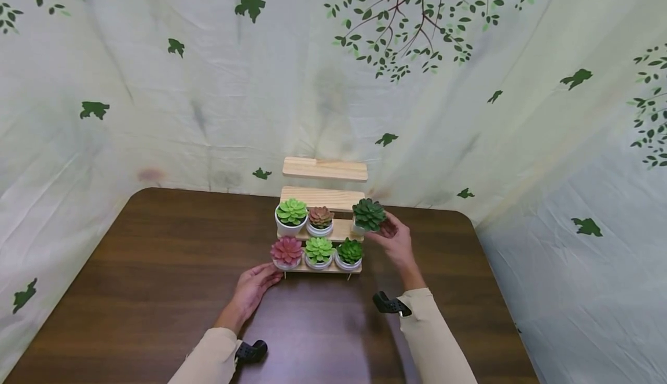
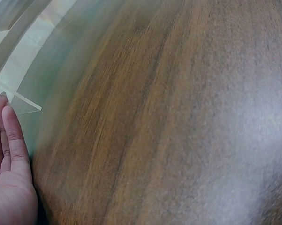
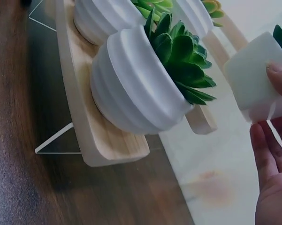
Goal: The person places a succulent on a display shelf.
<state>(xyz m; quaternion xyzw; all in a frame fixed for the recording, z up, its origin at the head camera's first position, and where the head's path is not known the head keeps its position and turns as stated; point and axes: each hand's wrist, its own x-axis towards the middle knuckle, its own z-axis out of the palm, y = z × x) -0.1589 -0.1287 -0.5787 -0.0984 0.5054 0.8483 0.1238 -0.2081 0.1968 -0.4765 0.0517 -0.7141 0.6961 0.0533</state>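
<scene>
My right hand (image 1: 394, 240) pinches the white pot of a dark green succulent (image 1: 369, 215) at the right end of the second tier of a wooden plant stand (image 1: 324, 200). In the right wrist view, thumb and fingers grip that white pot (image 3: 255, 77), which seems held just off the shelf. My left hand (image 1: 253, 286) lies at the stand's front left corner, its fingers fairly straight beside a clear leg (image 2: 27, 101). The front tier carries a pink succulent (image 1: 286, 251), a light green one (image 1: 319, 249) and a dark green one (image 1: 349, 251).
On the second tier sit a bright green succulent (image 1: 292, 212) and a reddish-brown one (image 1: 320, 218). The top tier (image 1: 325, 169) is bare wood. A brown table (image 1: 172, 268) bears the stand, with a leaf-patterned curtain (image 1: 208, 83) behind and to the sides.
</scene>
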